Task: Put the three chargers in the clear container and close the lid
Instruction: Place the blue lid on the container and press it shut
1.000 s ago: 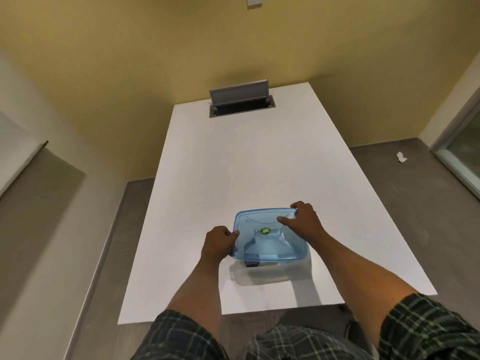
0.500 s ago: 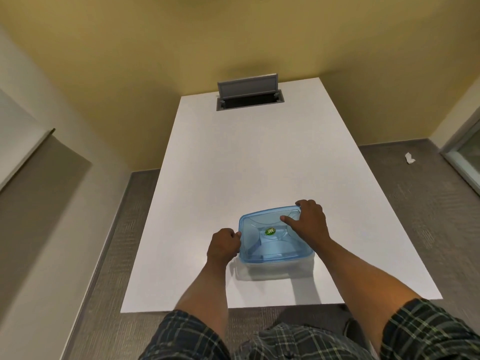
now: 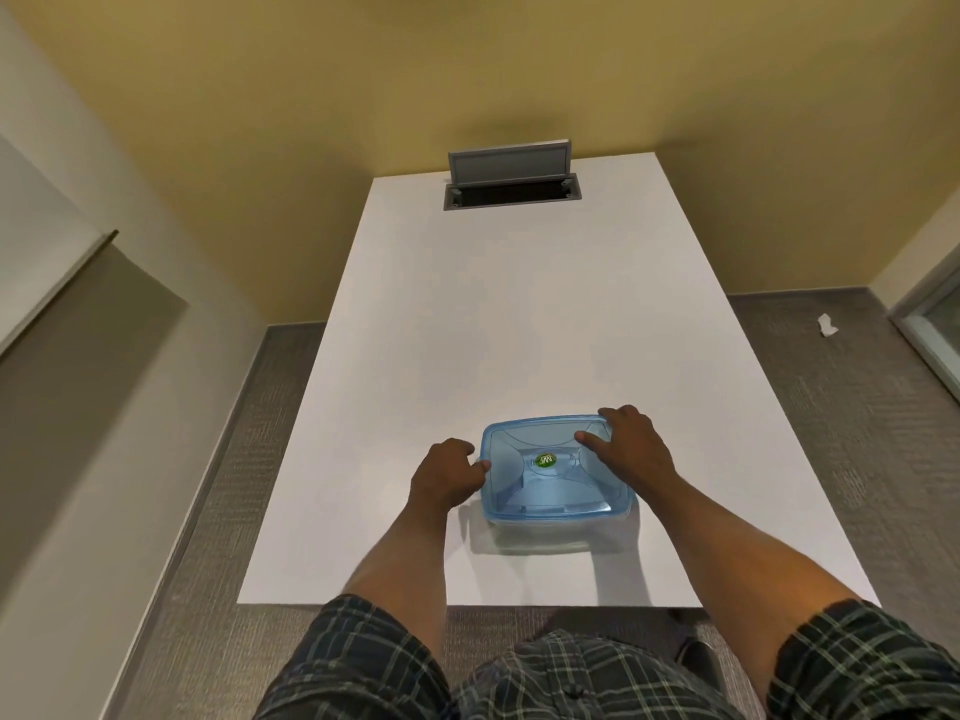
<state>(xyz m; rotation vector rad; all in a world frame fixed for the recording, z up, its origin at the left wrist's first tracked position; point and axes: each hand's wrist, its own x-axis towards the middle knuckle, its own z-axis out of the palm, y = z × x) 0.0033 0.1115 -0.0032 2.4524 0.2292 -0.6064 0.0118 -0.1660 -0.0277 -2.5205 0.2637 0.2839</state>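
A clear container point(image 3: 558, 535) stands near the front of the white table point(image 3: 509, 314). Its blue lid point(image 3: 545, 491), with a green round sticker in the middle, lies flat on top of it. My left hand point(image 3: 447, 472) is curled against the lid's left edge, fingers closed on the rim. Over the lid's far right corner my right hand point(image 3: 631, 449) lies with the fingers spread and pressing down. No chargers are visible; the tinted lid hides what is inside.
An open grey cable hatch point(image 3: 511, 181) sits at the table's far end, by the yellow wall. A scrap of white paper point(image 3: 826, 324) lies on the grey carpet to the right. A glass door frame stands at the far right.
The lid, tilted above the container a second ago, has come down flat on it. My right hand has slid onto the lid's far right corner. The camera has tilted slightly.
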